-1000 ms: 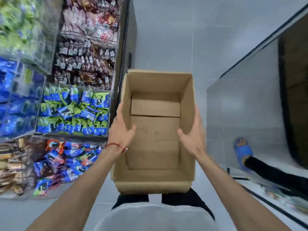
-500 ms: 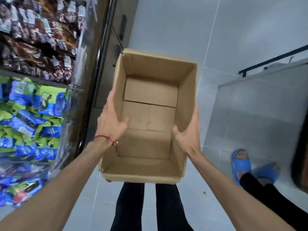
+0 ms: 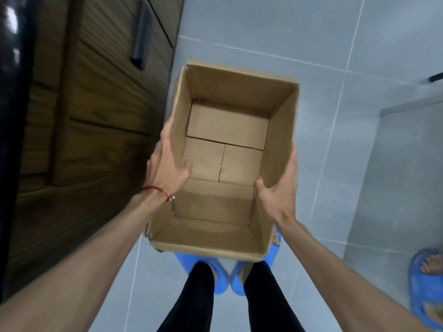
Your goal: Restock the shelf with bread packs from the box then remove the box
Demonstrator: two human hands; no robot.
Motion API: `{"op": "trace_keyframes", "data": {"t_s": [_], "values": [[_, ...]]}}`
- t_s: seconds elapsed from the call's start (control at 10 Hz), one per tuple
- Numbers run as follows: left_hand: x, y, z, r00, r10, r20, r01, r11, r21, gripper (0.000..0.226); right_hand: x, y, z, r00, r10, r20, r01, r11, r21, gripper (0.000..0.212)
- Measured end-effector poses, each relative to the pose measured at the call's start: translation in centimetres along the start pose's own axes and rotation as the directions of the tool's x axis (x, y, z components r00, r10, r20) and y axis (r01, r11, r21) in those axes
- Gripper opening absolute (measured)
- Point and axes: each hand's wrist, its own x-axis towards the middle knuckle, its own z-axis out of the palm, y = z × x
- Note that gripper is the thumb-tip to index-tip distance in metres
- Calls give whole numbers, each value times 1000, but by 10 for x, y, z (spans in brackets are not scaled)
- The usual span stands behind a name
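Note:
An open brown cardboard box [image 3: 227, 130] hangs in front of me above the grey tiled floor, with nothing inside it. My left hand [image 3: 167, 164] grips its left wall, thumb inside the box and fingers outside; a red string circles that wrist. My right hand [image 3: 280, 188] clasps the right wall the same way. No bread packs and no shelf are in view.
A dark wooden cabinet [image 3: 96, 104] with a black handle [image 3: 140, 34] stands close on the left. My legs and blue slippers [image 3: 220, 279] are under the box. Another person's foot in a blue slipper [image 3: 426, 276] is at the right, beside a grey low wall [image 3: 407, 164].
I have turned right, away from the snack shelves, which have left the view. The box stays held in both hands and now hangs beside the wooden cabinet.

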Motion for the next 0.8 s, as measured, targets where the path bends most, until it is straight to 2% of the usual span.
{"op": "trace_keyframes", "data": {"t_s": [0.2,0.3,0.4,0.5,0.7,0.8], "values": [[24,-43,30,1000,-6,24,5,999,32,120,27,32,37,998,-53,-46,53,999,0,108],[26,-50,32,1000,10,3,-11,999,47,123,30,35,45,995,-48,-88,48,999,5,110],[29,-55,27,999,1,-44,2,998,56,118,29,31,49,995,-68,-69,68,998,-10,111],[32,-55,24,991,-31,-134,42,996,74,114,27,21,59,996,-84,-16,84,996,-16,113],[22,-53,21,988,-58,-144,66,996,54,108,23,14,50,996,-32,84,34,999,-15,113],[0,-44,11,985,-102,-136,103,995,1,95,11,1,36,986,61,152,-43,992,-122,102]]}}
